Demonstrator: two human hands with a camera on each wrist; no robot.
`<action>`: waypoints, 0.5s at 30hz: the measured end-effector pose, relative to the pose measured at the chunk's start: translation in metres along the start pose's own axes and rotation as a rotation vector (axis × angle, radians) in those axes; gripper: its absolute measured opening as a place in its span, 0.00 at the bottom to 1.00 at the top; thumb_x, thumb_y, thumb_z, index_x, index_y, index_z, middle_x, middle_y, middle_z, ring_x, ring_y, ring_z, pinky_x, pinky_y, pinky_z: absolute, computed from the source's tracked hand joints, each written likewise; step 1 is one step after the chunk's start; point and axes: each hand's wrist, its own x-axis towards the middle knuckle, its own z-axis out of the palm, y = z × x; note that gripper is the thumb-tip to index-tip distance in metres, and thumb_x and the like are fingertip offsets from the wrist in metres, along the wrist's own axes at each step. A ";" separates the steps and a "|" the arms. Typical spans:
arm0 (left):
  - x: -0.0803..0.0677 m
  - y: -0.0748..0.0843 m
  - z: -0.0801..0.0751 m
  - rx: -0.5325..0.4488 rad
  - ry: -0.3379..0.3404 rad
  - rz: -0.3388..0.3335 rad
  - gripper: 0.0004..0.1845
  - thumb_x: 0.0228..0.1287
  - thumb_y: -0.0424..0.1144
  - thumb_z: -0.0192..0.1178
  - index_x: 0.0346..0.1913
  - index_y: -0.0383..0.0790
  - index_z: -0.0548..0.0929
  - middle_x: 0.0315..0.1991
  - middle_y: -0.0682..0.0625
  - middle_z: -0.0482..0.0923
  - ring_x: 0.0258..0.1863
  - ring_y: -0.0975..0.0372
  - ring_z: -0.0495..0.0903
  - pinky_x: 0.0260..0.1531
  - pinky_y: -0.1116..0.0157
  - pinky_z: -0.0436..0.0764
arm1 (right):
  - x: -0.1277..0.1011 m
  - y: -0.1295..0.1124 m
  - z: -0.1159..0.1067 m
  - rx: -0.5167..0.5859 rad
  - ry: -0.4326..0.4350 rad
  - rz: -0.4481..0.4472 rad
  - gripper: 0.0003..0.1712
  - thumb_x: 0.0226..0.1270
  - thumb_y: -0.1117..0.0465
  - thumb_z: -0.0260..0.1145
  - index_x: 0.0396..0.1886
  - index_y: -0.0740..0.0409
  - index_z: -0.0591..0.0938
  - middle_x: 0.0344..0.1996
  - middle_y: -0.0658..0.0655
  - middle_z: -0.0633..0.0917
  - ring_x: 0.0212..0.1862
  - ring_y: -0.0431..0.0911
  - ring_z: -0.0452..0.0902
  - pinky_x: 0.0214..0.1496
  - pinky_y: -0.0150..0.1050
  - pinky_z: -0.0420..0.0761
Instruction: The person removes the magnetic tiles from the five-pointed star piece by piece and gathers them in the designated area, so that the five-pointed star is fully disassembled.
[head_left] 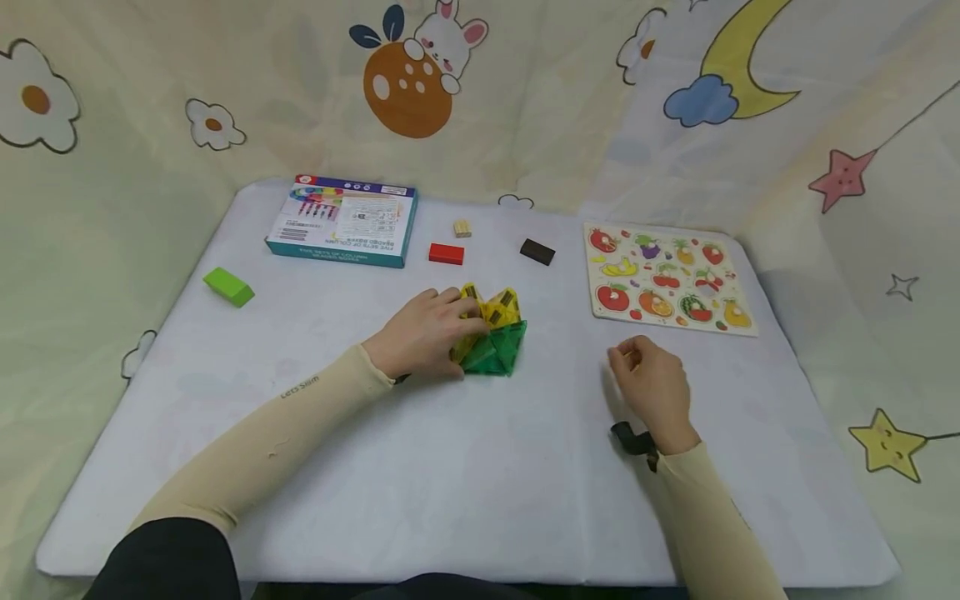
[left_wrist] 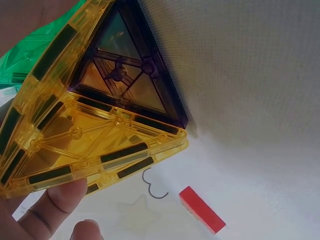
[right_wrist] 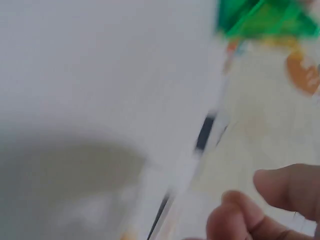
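My left hand (head_left: 423, 333) grips the yellow tiles (head_left: 491, 310) near the middle of the table (head_left: 450, 467), fingers curled over their top; they lean on green tiles (head_left: 498, 352) lying flat. My right hand (head_left: 652, 387) hovers nearer the right edge, fingers loosely curled, holding nothing. The tiles look light, stiff and slick (probably magnetic, so joints could pop apart); I'd hold them by the framed edges.

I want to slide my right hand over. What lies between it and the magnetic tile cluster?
Only bare white table between right hand and tile cluster, head view.
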 end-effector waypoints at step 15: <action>-0.001 0.000 0.004 0.043 0.041 0.006 0.41 0.43 0.61 0.83 0.63 0.54 0.83 0.61 0.51 0.82 0.59 0.53 0.78 0.57 0.50 0.83 | -0.016 -0.130 0.060 0.442 -0.414 -0.142 0.21 0.75 0.45 0.67 0.39 0.60 0.88 0.25 0.57 0.91 0.24 0.48 0.84 0.21 0.33 0.70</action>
